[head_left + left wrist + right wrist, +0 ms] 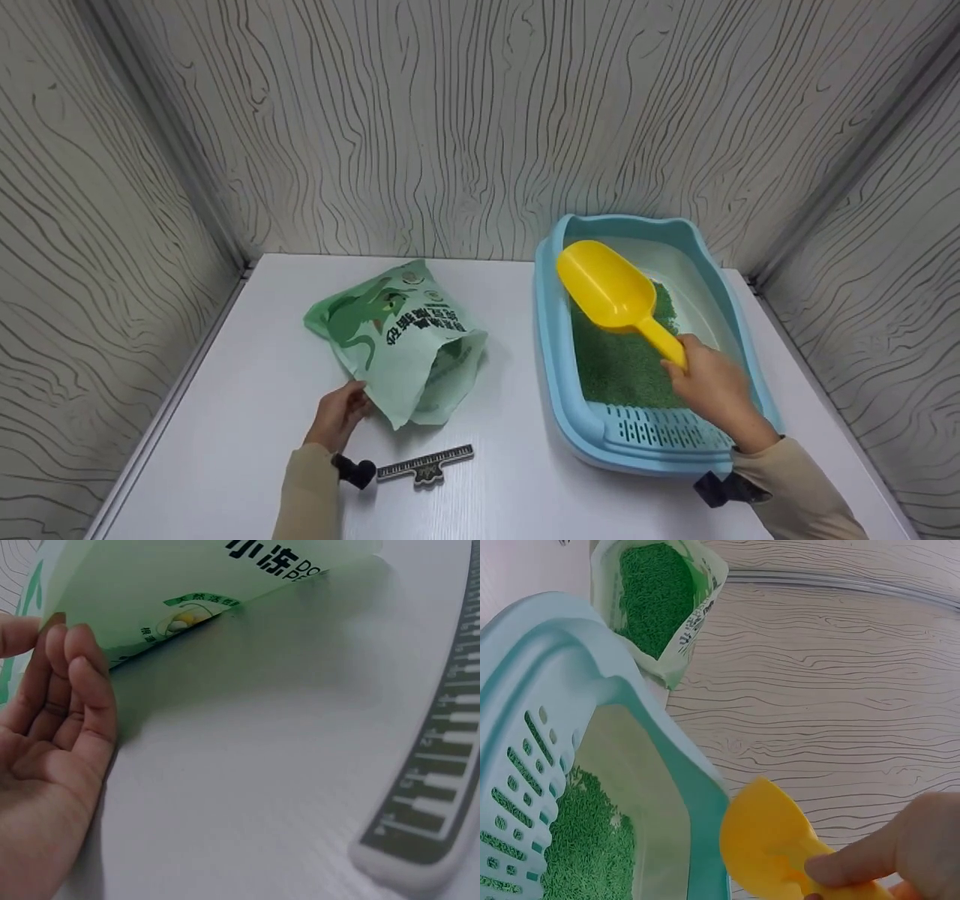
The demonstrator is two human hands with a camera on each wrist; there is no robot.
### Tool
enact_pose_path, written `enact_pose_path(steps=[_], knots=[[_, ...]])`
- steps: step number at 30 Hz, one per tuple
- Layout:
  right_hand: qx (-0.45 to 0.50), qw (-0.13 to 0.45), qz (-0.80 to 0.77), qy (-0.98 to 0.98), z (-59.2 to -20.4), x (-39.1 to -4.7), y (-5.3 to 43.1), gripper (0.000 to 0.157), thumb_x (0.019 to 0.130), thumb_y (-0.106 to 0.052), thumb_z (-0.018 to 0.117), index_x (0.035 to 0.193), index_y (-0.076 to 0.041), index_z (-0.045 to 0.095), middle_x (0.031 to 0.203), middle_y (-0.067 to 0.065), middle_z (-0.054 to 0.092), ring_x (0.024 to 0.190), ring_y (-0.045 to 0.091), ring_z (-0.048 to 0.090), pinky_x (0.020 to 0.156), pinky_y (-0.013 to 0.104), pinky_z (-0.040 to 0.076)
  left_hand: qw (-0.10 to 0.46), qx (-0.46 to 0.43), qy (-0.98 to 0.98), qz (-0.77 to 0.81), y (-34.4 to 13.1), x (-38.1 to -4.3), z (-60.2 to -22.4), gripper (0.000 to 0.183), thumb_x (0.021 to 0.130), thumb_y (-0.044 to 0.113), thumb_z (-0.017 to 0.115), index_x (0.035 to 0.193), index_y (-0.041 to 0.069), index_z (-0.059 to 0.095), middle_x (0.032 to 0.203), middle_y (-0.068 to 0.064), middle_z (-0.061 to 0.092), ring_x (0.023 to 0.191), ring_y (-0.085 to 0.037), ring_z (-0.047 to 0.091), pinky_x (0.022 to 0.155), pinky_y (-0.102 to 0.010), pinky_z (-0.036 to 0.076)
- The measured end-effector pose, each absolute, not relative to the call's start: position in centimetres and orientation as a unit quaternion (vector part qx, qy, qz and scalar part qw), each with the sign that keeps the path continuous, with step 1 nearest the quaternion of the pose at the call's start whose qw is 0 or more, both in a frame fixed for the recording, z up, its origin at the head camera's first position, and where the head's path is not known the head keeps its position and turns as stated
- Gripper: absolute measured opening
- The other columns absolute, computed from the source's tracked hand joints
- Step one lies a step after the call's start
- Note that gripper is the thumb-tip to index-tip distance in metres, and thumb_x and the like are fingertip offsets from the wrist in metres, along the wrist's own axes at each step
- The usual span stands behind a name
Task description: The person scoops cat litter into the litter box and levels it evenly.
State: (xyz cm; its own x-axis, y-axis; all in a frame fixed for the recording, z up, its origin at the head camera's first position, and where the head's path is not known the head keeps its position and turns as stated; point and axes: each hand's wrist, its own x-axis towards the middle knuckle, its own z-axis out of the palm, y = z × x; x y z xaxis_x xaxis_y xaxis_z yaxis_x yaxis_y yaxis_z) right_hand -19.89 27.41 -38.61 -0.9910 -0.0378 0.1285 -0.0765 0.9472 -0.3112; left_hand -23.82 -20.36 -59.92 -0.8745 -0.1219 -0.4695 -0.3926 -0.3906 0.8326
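Observation:
My right hand (712,386) grips the handle of a yellow scoop (604,289) above a blue litter box (555,360). The scoop's bowl looks empty and points toward the box's far left rim. Green pellet litter (626,367) covers part of the box floor, also seen in the right wrist view. On the left, a pale green litter bag (397,367) lies on its side, its mouth toward the near right. My left hand (337,412) pinches the bag's near left edge between thumb and fingers. Green pellets (656,600) show inside the bag in the right wrist view.
A dark piano-keyboard-patterned clip (426,465) lies on the white table (495,405), right of the left wrist. Wood-grain panels (465,127) stand behind and at both sides. The slotted grate (660,427) forms the litter box's near end.

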Motion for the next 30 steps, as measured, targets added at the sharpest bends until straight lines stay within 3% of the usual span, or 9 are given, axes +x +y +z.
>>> enact_pose_path(steps=[10, 30], knots=[[0.054, 0.063, 0.168, -0.982, -38.3, -19.6, 26.0, 0.040, 0.085, -0.014, 0.061, 0.116, 0.008, 0.050, 0.080, 0.018, 0.062, 0.058, 0.020, 0.048, 0.052, 0.030, 0.036, 0.083, -0.246, 0.553, 0.792, -20.2, -23.7, -59.7, 0.014, 0.084, 0.022, 0.063, 0.082, 0.008, 0.060, 0.073, 0.002, 0.058, 0.074, -0.010, 0.055, 0.071, -0.023, 0.050], [0.097, -0.011, 0.192, -0.977, -37.7, -18.7, 23.7, 0.037, 0.084, -0.015, 0.062, 0.115, 0.004, 0.056, 0.073, 0.007, 0.060, 0.055, 0.013, 0.044, 0.052, 0.025, 0.035, 0.086, -0.247, 0.554, 0.791, -20.3, -23.8, -59.6, 0.012, 0.085, 0.020, 0.060, 0.081, 0.009, 0.059, 0.074, 0.003, 0.058, 0.073, -0.010, 0.056, 0.071, -0.023, 0.051]])
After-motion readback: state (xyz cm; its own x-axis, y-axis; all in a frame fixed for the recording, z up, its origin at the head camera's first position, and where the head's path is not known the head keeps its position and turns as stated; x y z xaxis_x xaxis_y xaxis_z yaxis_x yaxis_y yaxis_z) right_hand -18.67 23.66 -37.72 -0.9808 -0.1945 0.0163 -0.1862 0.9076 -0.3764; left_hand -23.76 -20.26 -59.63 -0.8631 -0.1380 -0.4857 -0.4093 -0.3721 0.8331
